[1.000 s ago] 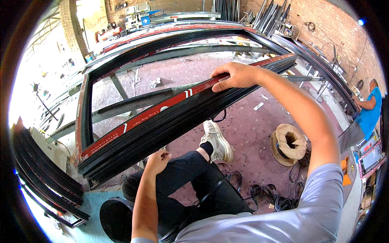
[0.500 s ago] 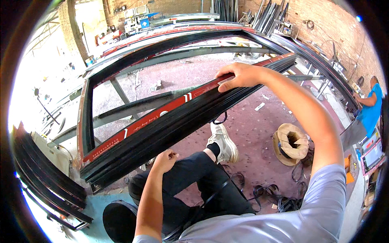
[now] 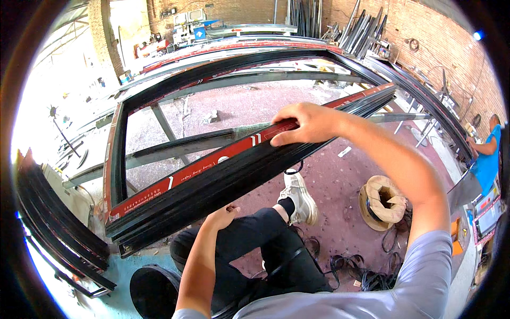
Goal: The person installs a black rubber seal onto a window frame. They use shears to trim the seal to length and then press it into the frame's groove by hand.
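A large black window-type frame (image 3: 223,183) lies across in front of me, its near bar covered along the top with red printed film (image 3: 212,166). My right hand (image 3: 308,123) grips that bar near its middle, fingers over the film and thumb on the near side. Below the bar, above my knee, my left hand (image 3: 222,217) is closed with curled fingers. What it holds, if anything, is hidden. A small loop of black strip (image 3: 294,169) hangs under the bar, and more black strip (image 3: 287,260) crosses my legs.
A wooden spool (image 3: 385,201) stands on the reddish floor at right, near tangled black strip (image 3: 372,271). Dark bars (image 3: 58,212) are stacked at left, beside a round black object (image 3: 154,292). A co-worker in blue (image 3: 486,165) is at the far right.
My right hand has slid left along the bar, closer to the white marks on the film. My left hand has shifted slightly right. The whole view has tilted a little.
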The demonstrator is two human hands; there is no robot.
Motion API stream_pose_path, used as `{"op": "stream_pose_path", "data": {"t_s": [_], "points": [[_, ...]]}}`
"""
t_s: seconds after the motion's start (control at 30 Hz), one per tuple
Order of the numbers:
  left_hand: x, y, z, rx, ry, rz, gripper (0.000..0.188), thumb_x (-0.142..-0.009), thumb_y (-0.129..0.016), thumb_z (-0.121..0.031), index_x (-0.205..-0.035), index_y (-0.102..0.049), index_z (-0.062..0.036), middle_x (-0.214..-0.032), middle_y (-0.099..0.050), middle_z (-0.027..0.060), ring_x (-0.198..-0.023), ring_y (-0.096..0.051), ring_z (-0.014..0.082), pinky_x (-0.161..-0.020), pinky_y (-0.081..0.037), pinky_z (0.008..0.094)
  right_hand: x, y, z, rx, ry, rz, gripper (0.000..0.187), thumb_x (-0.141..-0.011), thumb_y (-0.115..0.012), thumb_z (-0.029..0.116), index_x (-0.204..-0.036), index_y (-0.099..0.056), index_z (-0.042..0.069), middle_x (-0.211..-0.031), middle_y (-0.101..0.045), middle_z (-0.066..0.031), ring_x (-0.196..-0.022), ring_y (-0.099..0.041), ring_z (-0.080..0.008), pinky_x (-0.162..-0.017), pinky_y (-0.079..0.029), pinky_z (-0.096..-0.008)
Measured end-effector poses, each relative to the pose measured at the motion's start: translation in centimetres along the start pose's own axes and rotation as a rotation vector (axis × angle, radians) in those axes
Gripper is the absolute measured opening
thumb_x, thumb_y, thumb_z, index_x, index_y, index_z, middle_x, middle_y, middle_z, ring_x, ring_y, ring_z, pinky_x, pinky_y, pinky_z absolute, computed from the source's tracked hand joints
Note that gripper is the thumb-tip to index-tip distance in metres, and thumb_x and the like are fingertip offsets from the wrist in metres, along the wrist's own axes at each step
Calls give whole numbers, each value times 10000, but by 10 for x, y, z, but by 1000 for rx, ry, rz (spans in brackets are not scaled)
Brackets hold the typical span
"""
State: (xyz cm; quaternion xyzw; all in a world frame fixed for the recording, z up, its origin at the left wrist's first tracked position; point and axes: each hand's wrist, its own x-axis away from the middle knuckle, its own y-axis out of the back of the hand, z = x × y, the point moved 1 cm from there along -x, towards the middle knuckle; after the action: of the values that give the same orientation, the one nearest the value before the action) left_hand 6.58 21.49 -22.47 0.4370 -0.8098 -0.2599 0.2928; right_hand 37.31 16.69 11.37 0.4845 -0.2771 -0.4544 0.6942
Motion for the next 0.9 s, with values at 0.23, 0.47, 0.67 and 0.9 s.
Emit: {"op": "stream_pose_path", "data": {"t_s": [0.23,0.47,0.67,0.9], "points": [[-8,-6,3,-15,-27,30,449,-972,-682,-427,-1209,-715,-47,-1076,-752,148,-1005,-707,284,-894,-538,386,-2,-6,23,-79,-98,4,823,-796,-760,714,-1207,-713,3,-1143,-729,-215,-1093,-689,-338,-974,-517,-413],[-17,-13,20,-35,25,56,475,-994,-636,-460,-1264,-696,-74,-1078,-744,130,-1011,-694,264,-916,-522,375,-4,-5,22,-46,-103,16,776,-795,-775,699,-1165,-722,19,-1095,-741,-181,-1048,-697,-293,-948,-519,-400],[-10,-9,22,-30,-24,4,460,-997,-626,-442,-1256,-694,-68,-1100,-732,128,-1003,-680,272,-920,-512,379,25,21,-35,-45,-133,-9,659,-870,-785,527,-1303,-667,45,-1190,-695,-115,-1115,-646,-213,-1014,-490,-353],[-7,-4,11,-38,28,97,410,-997,-614,-408,-1171,-692,-45,-1130,-716,162,-1056,-661,332,-962,-491,417,43,37,-60,-65,-240,-30,639,-848,-833,478,-1236,-666,-1,-1105,-689,-80,-1030,-641,-179,-971,-501,-340]]}}
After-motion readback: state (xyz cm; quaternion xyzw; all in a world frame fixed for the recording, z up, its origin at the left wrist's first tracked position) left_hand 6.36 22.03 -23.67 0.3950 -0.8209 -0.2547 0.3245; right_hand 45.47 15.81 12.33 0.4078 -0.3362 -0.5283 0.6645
